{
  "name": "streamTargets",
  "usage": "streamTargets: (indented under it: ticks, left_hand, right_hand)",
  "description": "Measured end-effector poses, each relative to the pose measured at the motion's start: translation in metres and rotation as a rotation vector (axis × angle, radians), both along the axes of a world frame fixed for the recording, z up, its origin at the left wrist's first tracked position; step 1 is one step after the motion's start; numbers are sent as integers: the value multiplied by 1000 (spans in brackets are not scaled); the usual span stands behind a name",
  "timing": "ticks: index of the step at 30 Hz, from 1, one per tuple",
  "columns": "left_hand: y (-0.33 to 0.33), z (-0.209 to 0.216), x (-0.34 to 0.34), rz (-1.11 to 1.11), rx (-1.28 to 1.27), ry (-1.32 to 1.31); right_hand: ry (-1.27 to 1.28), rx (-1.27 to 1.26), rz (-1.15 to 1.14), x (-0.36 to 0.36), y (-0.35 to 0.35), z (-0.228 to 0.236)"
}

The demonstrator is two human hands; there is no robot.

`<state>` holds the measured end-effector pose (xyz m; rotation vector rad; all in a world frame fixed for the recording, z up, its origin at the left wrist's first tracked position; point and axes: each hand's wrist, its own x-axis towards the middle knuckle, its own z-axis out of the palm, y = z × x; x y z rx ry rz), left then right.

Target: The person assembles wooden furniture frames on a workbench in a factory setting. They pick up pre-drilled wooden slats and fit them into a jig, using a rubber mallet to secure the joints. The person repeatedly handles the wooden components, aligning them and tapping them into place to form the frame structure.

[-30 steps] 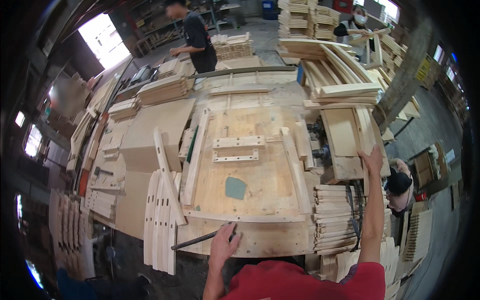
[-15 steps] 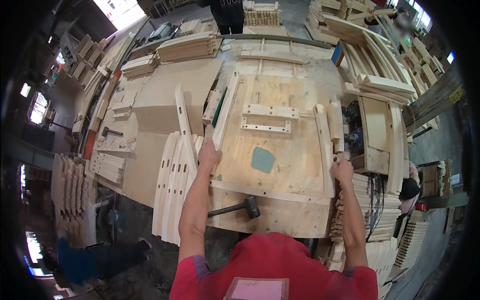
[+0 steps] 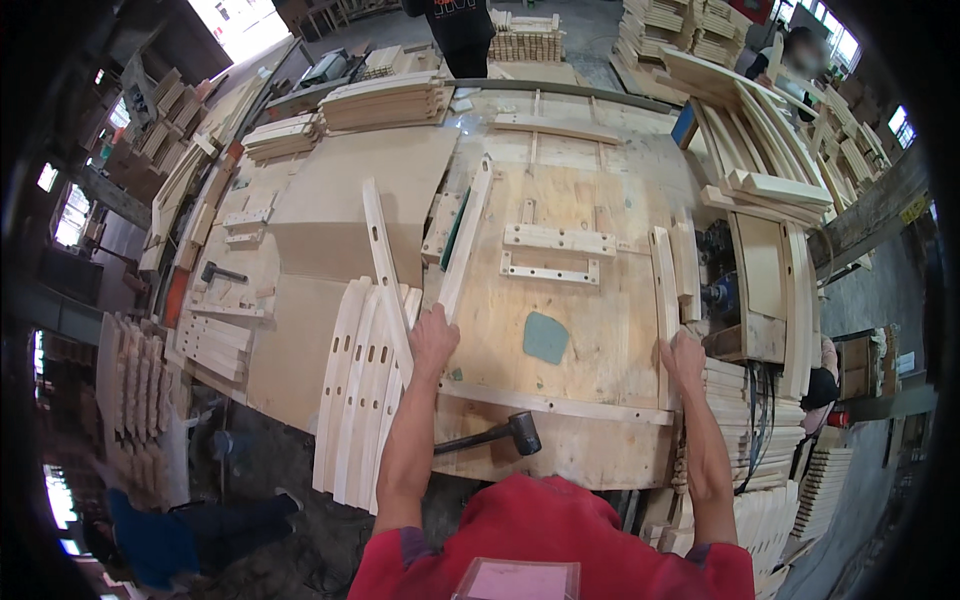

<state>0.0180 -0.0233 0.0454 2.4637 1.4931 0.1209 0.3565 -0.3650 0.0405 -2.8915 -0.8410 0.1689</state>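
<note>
My left hand point(image 3: 435, 342) is closed around the lower end of a long slanting wooden rail point(image 3: 467, 235) that lies on the workbench. My right hand point(image 3: 684, 360) is closed at the near part of a shorter upright rail point(image 3: 663, 290) on the right side; its fingertips are partly hidden. Between the near ends of these two runs a thin wooden strip point(image 3: 560, 404) with holes. Inside this space lie a drilled wooden crosspiece point(image 3: 560, 240) and a green patch point(image 3: 545, 338). A black-headed mallet point(image 3: 524, 433) rests nearer to me, its handle passing toward my left forearm.
Slotted wooden slats point(image 3: 350, 400) lie beside my left arm, with another slat point(image 3: 385, 260) across them. Stacked boards point(image 3: 385, 105) stand at the far left, and chair-like wooden frames point(image 3: 745, 130) at the far right. A person point(image 3: 462, 35) stands beyond the bench.
My right hand has moved inward against the right rail. My left hand has come slightly nearer along its rail. The whole view has shifted a little.
</note>
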Motion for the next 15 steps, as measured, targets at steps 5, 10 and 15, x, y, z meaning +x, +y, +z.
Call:
streamTargets:
  ticks: [5, 10, 15]
  left_hand:
    - [-4, -23, -5, 22, 158, -53]
    - [2, -42, -28, 31, 393, 21]
    - [-6, -22, -7, 110, 61, -110]
  right_hand:
    - [-67, 7, -5, -4, 5, -3]
    - [80, 79, -173, -24, 12, -13]
    - [-87, 94, 32, -41, -16, -23]
